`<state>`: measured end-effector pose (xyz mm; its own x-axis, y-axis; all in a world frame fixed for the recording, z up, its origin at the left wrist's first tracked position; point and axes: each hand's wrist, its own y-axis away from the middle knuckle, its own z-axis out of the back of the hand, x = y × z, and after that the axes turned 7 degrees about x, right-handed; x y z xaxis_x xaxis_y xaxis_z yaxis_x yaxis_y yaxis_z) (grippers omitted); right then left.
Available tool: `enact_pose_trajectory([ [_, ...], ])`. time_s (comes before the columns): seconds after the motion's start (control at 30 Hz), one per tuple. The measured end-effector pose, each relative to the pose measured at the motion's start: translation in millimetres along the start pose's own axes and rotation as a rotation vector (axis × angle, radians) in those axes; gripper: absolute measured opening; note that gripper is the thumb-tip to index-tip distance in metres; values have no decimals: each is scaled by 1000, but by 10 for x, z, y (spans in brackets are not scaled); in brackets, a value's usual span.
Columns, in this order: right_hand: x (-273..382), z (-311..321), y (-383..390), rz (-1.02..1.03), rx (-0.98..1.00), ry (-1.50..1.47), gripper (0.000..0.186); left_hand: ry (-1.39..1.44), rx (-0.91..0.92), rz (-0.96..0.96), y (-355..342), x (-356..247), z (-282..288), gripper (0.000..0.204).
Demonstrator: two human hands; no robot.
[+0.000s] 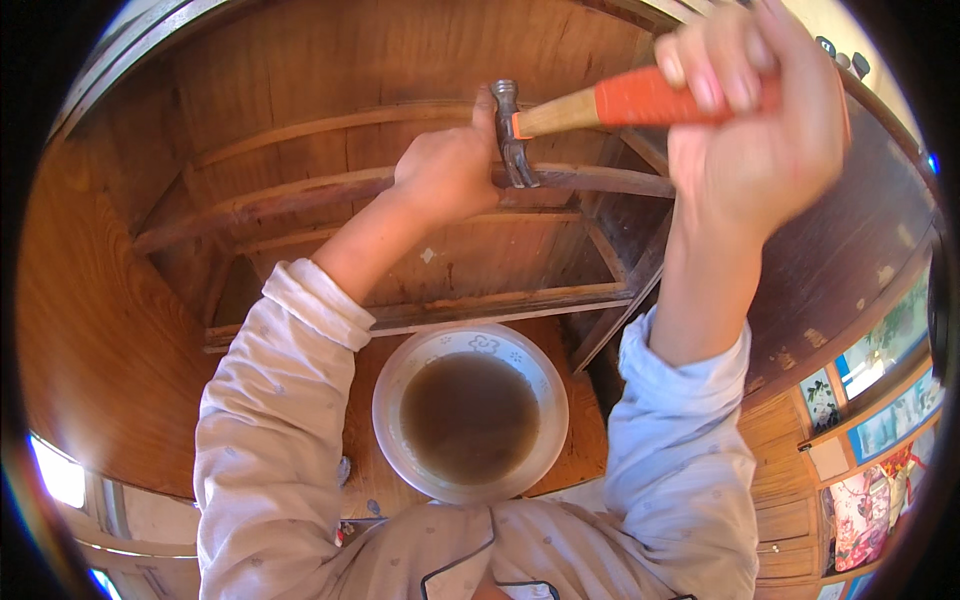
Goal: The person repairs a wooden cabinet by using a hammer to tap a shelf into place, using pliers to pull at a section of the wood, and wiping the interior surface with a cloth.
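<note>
My right hand (pixel 752 130) is closed round the orange grip of a claw hammer (pixel 562 112). The handle runs leftward, and its metal head hangs over a wooden crossbar (pixel 610 179) inside a wooden cabinet (pixel 420 55). My left hand (pixel 450 170) is at that same crossbar, just left of the hammer head. One of its fingers points up beside the head while the others are curled. Whatever lies between the curled fingers is hidden from view.
Below the crossbars, a white basin (pixel 385 405) of murky brown water stands on a wooden surface, close to my body. More wooden rails (pixel 530 298) span the cabinet. Its dark curved side panel (pixel 830 270) rises at the right, with wooden furniture (pixel 785 480) beyond it.
</note>
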<state>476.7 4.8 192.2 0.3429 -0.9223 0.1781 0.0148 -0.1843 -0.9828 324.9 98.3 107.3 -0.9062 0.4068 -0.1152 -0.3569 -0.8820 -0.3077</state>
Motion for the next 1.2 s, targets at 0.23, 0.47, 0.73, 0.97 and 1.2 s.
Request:
enact_pose_trajectory([
  [0.23, 217, 26, 906, 183, 134, 116, 25, -18, -67, -84, -61, 104, -98, 96],
  [0.47, 227, 37, 1235, 241, 43, 166, 29, 12, -119, -132, -54, 135, -158, 81],
  [0.73, 288, 88, 1632, 211, 166, 381, 22, -32, 11, -192, -46, 92, -59, 28],
  [0.97, 222, 127, 2205, 93, 194, 590, 15, -105, 105, -106, -63, 112, -71, 26],
  [1.2, 212, 150, 2530, -15, 135, 754, 18, -91, 137, -112, -49, 77, -33, 26],
])
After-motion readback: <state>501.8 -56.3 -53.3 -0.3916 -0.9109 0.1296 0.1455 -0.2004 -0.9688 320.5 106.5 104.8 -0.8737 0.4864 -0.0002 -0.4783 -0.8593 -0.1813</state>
